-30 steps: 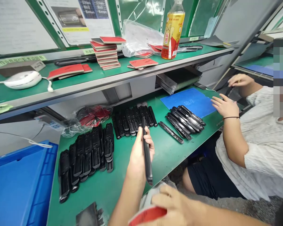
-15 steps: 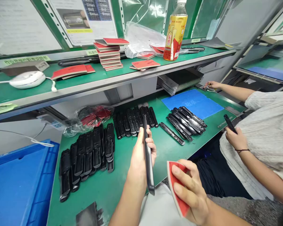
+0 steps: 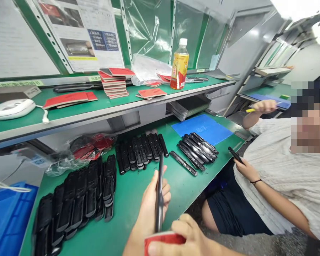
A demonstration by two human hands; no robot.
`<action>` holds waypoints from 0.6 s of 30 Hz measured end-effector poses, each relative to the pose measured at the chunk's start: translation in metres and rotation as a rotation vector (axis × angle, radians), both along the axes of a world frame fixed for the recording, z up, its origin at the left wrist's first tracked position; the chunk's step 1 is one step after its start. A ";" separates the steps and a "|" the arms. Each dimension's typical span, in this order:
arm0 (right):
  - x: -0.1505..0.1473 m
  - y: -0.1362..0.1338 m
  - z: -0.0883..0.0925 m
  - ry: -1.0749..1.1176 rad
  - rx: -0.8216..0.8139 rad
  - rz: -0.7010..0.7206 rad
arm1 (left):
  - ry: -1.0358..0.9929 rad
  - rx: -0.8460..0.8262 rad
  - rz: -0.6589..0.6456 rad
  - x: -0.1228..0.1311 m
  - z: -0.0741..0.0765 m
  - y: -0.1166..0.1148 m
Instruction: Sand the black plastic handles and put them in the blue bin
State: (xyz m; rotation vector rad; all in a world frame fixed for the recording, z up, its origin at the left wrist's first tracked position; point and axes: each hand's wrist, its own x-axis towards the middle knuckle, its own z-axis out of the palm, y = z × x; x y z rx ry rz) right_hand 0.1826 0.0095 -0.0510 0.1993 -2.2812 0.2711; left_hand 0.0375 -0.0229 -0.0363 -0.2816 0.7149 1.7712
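My left hand (image 3: 149, 204) is closed around a long, narrow black plastic shell (image 3: 159, 202), held edge-on and pointing away from me. In my right hand (image 3: 189, 236), a red sanding pad (image 3: 164, 239) with a pale backing is pinched and slightly bent. The pad overlaps the near end of the shell; whether they touch, I cannot tell. Left of my hands lies a large group of black shells (image 3: 77, 199) in overlapping rows. Beyond them is a second row of shells (image 3: 138, 151), and a pile of black shells (image 3: 197, 149) with inner parts showing lies to the right.
A shelf (image 3: 117, 108) above the bench bears stacked red pads (image 3: 114, 83), a drink bottle (image 3: 179, 65) and a white mouse (image 3: 12, 108). A blue bin (image 3: 8, 217) stands left, a blue sheet (image 3: 202, 126) lies behind the pile. At right, a co-worker's hand (image 3: 246, 169) holds a black piece.
My right hand has brought the red pad leftward to the near end of the shell. The view has turned slightly. The co-worker's far hand has risen from the bench with a yellow-handled tool.
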 end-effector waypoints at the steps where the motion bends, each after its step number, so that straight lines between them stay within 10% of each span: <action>1: 0.001 -0.004 -0.006 -0.023 0.027 -0.021 | 0.030 -0.002 -0.026 0.003 0.000 -0.003; 8: 0.004 0.005 -0.019 -0.023 0.172 -0.057 | 0.196 -0.120 -0.155 0.014 0.004 -0.013; 14: -0.011 0.090 0.000 0.061 -0.346 -0.334 | 0.118 0.008 -0.390 0.021 0.005 -0.039; 18: 0.000 0.095 0.001 0.001 -0.632 -0.371 | 0.172 0.149 -0.335 -0.001 0.010 -0.059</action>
